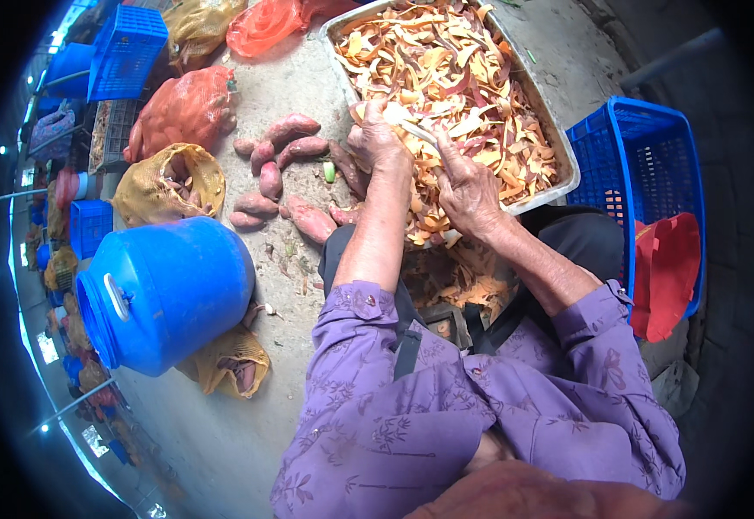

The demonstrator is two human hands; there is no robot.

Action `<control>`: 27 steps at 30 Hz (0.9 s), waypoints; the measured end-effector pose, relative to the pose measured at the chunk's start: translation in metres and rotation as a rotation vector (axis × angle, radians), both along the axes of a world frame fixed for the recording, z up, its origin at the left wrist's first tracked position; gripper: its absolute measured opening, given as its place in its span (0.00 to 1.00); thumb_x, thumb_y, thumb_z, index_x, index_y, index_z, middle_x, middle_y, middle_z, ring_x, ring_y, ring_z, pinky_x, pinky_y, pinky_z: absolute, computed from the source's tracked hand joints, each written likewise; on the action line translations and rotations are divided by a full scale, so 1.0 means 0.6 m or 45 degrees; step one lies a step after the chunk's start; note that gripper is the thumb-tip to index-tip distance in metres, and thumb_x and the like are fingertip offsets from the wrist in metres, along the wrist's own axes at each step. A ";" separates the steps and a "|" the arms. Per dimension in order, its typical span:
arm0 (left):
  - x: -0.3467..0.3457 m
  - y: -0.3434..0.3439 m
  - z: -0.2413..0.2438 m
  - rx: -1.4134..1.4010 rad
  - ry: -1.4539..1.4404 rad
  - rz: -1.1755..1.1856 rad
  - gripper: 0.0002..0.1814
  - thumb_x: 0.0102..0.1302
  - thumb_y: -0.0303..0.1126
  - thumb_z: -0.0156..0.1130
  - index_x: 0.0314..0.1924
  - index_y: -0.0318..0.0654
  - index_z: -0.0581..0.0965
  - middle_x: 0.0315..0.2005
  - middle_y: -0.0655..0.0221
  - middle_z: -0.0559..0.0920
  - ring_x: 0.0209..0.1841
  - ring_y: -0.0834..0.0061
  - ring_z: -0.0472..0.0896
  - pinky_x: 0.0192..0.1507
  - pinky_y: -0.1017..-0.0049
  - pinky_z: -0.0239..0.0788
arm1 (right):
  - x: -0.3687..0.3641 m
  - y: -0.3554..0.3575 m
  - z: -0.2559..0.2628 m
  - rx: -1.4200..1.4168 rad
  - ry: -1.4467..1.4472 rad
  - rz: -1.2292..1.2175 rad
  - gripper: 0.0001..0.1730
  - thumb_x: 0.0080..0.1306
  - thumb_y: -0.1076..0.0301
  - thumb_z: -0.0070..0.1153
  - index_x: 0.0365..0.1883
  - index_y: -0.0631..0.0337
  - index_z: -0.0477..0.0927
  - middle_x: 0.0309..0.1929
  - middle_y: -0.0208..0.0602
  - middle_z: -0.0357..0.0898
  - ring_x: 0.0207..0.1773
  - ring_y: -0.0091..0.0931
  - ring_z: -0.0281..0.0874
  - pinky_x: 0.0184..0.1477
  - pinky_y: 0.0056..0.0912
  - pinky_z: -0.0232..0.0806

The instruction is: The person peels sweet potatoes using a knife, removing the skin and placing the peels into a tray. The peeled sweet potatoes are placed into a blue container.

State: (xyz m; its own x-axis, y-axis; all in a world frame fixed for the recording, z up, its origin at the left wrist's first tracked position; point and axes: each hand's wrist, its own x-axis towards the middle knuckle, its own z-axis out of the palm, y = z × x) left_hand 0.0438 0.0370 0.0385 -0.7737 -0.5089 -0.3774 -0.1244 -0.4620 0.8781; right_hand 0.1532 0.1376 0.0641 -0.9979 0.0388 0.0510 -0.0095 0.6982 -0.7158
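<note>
My left hand [377,139] is closed around a pale, peeled sweet potato [397,115], most of it hidden by the fingers. In my right hand [467,185] is a peeler [421,132], its metal end at the sweet potato. Both hands are over the near left part of a large white tray [549,123] heaped with orange and reddish peelings [461,78]. Unpeeled sweet potatoes [302,150] lie on the concrete floor left of my left hand. More peelings [480,285] lie low between my knees.
A blue plastic drum [175,285] lies on its side at the left. Mesh sacks [149,188] of sweet potatoes and a red net sack [182,110] stand beyond it. At the right is a blue crate [662,162] with a red cloth [665,279] over its edge.
</note>
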 end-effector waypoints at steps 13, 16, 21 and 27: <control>-0.060 -0.078 -0.009 0.730 0.396 -0.216 0.06 0.56 0.32 0.61 0.29 0.45 0.71 0.26 0.75 0.72 0.30 0.75 0.75 0.35 0.75 0.70 | -0.046 0.013 0.021 -0.228 0.074 0.043 0.24 0.65 0.74 0.48 0.61 0.56 0.71 0.28 0.44 0.80 0.27 0.28 0.78 0.33 0.31 0.73; -0.058 -0.061 -0.018 0.560 0.525 -0.360 0.06 0.56 0.32 0.61 0.30 0.42 0.73 0.27 0.74 0.73 0.28 0.77 0.75 0.36 0.75 0.71 | -0.076 0.007 0.026 -0.157 0.180 0.026 0.23 0.64 0.74 0.46 0.59 0.55 0.72 0.20 0.42 0.77 0.21 0.29 0.75 0.27 0.35 0.71; -0.069 -0.114 -0.030 0.550 0.428 -0.222 0.10 0.55 0.37 0.64 0.33 0.41 0.74 0.25 0.73 0.77 0.31 0.76 0.78 0.37 0.76 0.72 | -0.001 -0.005 0.018 0.011 -0.118 0.358 0.21 0.64 0.73 0.50 0.57 0.53 0.76 0.22 0.38 0.79 0.27 0.27 0.78 0.34 0.30 0.72; -0.080 -0.116 -0.041 0.591 0.374 -0.390 0.18 0.63 0.48 0.52 0.43 0.43 0.76 0.34 0.65 0.82 0.35 0.59 0.82 0.34 0.53 0.76 | -0.022 0.028 0.025 -0.354 0.093 0.210 0.25 0.64 0.72 0.55 0.61 0.56 0.72 0.31 0.36 0.77 0.33 0.19 0.74 0.39 0.25 0.70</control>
State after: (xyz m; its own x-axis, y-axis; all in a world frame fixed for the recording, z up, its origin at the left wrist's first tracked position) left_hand -0.0039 -0.0325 0.0136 -0.9635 -0.0816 -0.2551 -0.0955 -0.7851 0.6119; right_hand 0.1397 0.1545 0.0791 -0.9860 -0.1005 0.1331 -0.1647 0.4612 -0.8719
